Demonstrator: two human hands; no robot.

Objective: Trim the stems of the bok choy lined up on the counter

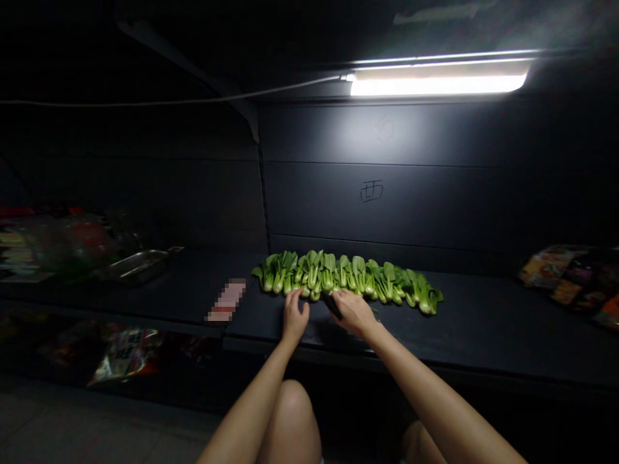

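Item: a single row of green baby bok choy heads (345, 280), glossy dark leaves and pale green bases, lying side by side on a flat black shelf (464, 335), with the bases toward the person and the leaves toward the back. Item: left hand (294, 316), bare, loosely curled, fingertips (300, 294) resting against the bases near the middle of the row; whether it grips anything cannot be told. Item: right hand (355, 312), bare, closed over a dark narrow object (333, 306), possibly a tool handle, though its kind is not clear, just in front of the row. The hands are apart but near each other, neither touching the other. State of the work, as judged from the arrangement: the heads already form one continuous, evenly aligned line, and every head in view lies within it; no cut pieces can be made out, and what remains cannot be told. Also present: a shallow stainless steel tray (138, 265) on the shelf to the left, a pixelated pink patch (226, 299) beside the row, colourful printed packets (563, 277) at the right, and a bright white tube light (438, 84) above a dark back panel (372, 206) bearing a handwritten character.
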